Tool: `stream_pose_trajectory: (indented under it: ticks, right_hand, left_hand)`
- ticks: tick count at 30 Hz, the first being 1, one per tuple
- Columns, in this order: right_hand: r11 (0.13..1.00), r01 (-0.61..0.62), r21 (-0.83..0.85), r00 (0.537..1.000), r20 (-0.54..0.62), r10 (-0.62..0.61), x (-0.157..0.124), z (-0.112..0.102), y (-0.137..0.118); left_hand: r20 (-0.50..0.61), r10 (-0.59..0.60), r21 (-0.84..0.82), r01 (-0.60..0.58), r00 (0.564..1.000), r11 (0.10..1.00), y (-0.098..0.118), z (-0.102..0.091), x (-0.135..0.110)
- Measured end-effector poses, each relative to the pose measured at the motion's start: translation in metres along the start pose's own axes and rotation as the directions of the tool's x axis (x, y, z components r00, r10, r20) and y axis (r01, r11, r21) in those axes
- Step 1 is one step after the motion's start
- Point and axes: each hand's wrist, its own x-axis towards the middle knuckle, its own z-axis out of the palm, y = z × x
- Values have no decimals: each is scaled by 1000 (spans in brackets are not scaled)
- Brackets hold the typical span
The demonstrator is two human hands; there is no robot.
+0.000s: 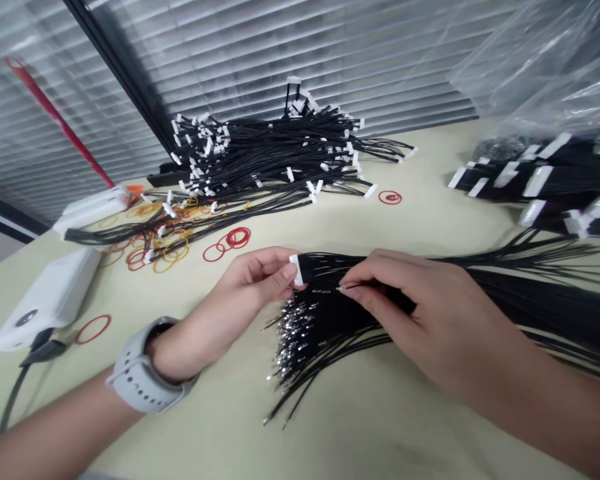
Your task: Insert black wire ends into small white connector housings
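Observation:
My left hand (253, 283) pinches a small white connector (296, 269) between thumb and fingers, with black wires running out of it to the right. My right hand (420, 307) is closed in a pinch on one black wire (330, 291) with a metal terminal at its tip, held just right of the connector. Beneath both hands lies a loose bundle of black wires with metal terminals (300, 340), fanned out on the pale table (380, 420). A grey watch (140, 373) sits on my left wrist.
A big pile of finished black harnesses with white connectors (275, 160) lies at the back. Red and yellow rubber bands (180, 243) are scattered left of centre. Two white devices (50, 300) sit at the left, one cabled. Bagged harnesses (545, 173) fill the right.

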Motion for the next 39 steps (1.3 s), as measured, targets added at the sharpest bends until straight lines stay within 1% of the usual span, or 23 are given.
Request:
stream_pose_trajectory:
  ticks: [3, 7, 10, 14, 21, 26, 31, 35, 39]
  right_hand:
    - [999, -26, -43, 999, -29, 25, -1, 1, 2]
    - [998, -27, -64, 1000, 1, 27, 0, 3, 4]
    - [998, -27, -54, 1000, 7, 28, 0, 4, 3]
    - [999, -9, -52, 1000, 14, 10, 0, 4, 1]
    - [998, -15, -60, 998, 68, 19, -2, 4, -1]
    - [998, 4, -67, 997, 78, 1, -1, 4, 0]
    - [998, 30, -52, 995, 98, -25, -1, 5, -1]
    - [997, 52, -59, 995, 93, -46, -1, 6, -2]
    - [996, 61, -59, 995, 85, -56, -2, 8, -2]
  left_hand:
    - [-8, 22, 19, -22, 1000, 1000, -1, 1, 0]
    - [3, 92, 83, -92, 996, 992, -2, 3, -1]
    - [16, 115, 106, -116, 993, 988, -1, 5, -3]
    - [35, 106, 107, -109, 994, 988, 1, 7, -5]
    - [22, 121, 103, -123, 992, 987, 3, 8, -5]
    - [55, 120, 117, -126, 991, 985, 4, 9, -4]
    - [77, 101, 178, -113, 992, 977, 4, 10, -5]
    - [71, 91, 216, -104, 993, 971, 5, 11, -6]
    - [69, 80, 196, -93, 994, 976, 4, 12, -6]
